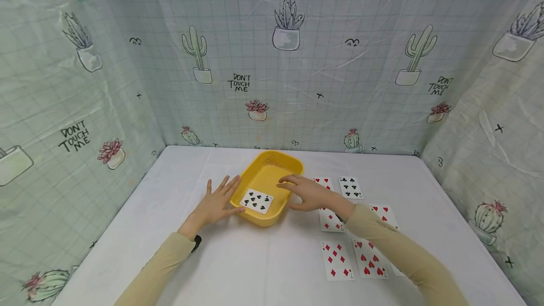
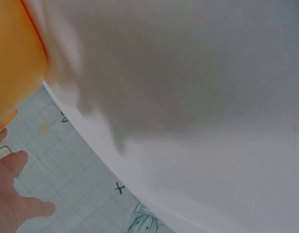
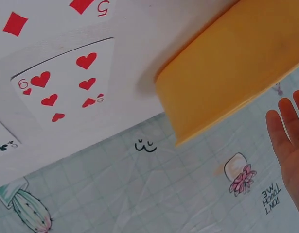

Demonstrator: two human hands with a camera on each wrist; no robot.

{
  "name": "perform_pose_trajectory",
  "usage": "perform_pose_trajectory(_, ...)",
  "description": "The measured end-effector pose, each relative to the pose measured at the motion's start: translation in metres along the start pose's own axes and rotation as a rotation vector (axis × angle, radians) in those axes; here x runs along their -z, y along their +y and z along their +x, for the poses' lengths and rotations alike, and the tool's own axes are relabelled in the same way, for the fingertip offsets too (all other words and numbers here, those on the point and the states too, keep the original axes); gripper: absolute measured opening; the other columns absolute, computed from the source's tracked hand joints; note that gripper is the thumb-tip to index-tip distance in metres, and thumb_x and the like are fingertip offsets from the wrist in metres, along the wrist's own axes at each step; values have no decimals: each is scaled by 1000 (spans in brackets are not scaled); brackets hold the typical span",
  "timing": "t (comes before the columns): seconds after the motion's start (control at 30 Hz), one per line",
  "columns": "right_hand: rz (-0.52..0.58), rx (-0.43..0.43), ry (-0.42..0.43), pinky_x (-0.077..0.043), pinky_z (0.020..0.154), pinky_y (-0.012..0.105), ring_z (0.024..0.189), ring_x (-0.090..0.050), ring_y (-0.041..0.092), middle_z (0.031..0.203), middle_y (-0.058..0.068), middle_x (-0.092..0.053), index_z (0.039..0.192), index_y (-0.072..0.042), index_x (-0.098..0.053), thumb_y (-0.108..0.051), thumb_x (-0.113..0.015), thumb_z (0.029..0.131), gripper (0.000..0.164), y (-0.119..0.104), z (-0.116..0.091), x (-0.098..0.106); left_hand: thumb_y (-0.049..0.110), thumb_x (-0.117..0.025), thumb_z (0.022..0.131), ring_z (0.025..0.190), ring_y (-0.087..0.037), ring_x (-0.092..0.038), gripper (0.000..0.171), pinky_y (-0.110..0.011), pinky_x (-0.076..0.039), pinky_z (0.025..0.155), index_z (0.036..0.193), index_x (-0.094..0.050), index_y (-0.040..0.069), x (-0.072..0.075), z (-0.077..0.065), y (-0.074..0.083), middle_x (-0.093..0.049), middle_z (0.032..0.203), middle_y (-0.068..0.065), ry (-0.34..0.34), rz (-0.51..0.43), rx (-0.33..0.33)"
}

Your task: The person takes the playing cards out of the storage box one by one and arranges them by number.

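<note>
A yellow plastic tray (image 1: 267,174) stands on the white table, with a face-up spade playing card (image 1: 257,201) lying in its near end. My left hand (image 1: 216,204) is at the tray's left rim, fingers spread and thumb by the near edge. Over the right rim reaches my right hand (image 1: 308,193), its fingers loosely bent above the tray and nothing visible in them. In the left wrist view, the left hand (image 2: 13,194) has its fingertips by the tray's rim. The right wrist view has the right hand (image 3: 292,145) with extended fingers beside the tray (image 3: 227,77).
Face-up cards lie right of the tray: a six of hearts (image 3: 66,87), a six of clubs (image 1: 350,188), a five of diamonds (image 1: 330,223), a seven of diamonds (image 1: 337,261), a seven of hearts (image 1: 369,259) and others. The right arm partly covers some. A patterned cloth (image 1: 263,60) hangs behind.
</note>
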State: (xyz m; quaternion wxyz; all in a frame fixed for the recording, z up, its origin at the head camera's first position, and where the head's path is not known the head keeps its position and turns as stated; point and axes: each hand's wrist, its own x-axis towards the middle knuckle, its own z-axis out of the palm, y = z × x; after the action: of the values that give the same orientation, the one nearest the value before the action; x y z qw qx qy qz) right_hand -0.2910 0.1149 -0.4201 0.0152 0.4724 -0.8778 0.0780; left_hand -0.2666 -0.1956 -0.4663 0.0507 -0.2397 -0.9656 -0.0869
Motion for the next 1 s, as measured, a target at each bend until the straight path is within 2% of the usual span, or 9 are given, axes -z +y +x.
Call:
perform_pose_trajectory(0.2, -30, 21, -17, -39, 100, 37, 123, -40, 21, 134, 4, -42, 130, -15, -45, -35, -59, 83, 54, -3, 18, -5, 66, -42, 80, 139, -29, -11, 88, -67, 1, 103, 145, -9, 18, 1, 0, 1, -16, 151, 0, 5, -20, 0)
perform_pose_trajectory(0.43, -4, 29, -43, -39, 101, 37, 121, -42, 22, 133, 6, -44, 127, -10, -48, -31, -60, 82, 51, -6, 38, -11, 66, -43, 80, 139, -29, -14, 87, -67, -4, 103, 145, -8, 19, 0, 0, 0, -14, 151, 2, 3, -3, 6)
perform_pose_trajectory(0.57, 0, 24, -99, -37, 102, 36, 123, -41, 22, 134, 6, -42, 129, -10, -46, -31, -60, 82, 53, -9, 48, -14, 66, -42, 80, 139, -28, -14, 87, -67, -4, 103, 145, -8, 19, -1, 0, 0, -15, 151, 2, 7, -1, 5)
perform_pose_trajectory(0.77, -64, 6, -201, -33, 106, 34, 126, -37, 20, 139, 3, -38, 132, -14, -43, -36, -61, 81, 59, -11, 65, -19, 65, -43, 80, 138, -29, -16, 87, -67, -4, 102, 145, -11, 18, -1, 0, 0, -17, 151, 1, 22, -9, -2)
perform_pose_trajectory(1.0, -93, 16, -264, -29, 108, 38, 130, -33, 22, 143, 2, -34, 135, -16, -40, -35, -64, 79, 64, -11, 80, -25, 66, -41, 80, 139, -28, -13, 87, -67, -5, 102, 145, -8, 19, -1, -1, 0, -13, 151, 3, 2, 3, 2)
